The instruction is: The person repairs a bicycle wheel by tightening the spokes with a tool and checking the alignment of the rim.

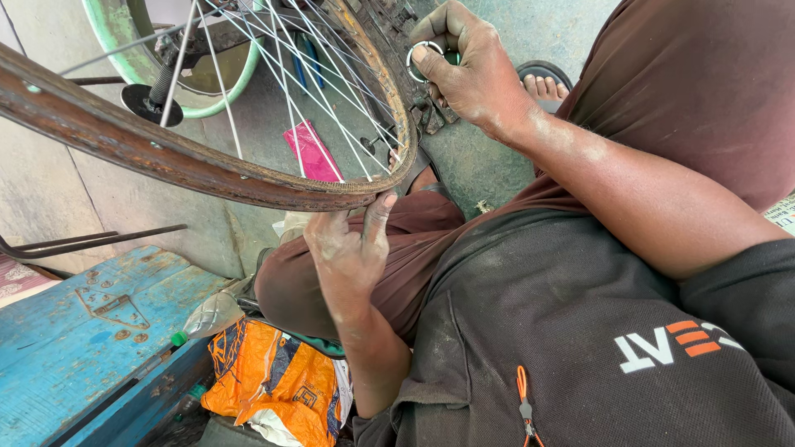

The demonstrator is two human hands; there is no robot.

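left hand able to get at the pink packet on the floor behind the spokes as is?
Probably not directly: the left hand grips the rusty rim, and the spokes screen the pink packet.

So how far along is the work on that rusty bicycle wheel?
The rusty rim is bare of any tyre, so stripping looks done. Just now the left hand steadies the rim from beneath, while the right hand pinches a small metal ring beside the spokes. Left, I'd guess: fitting that ring and re-covering the rim. Nothing like a tyre shows nearby.
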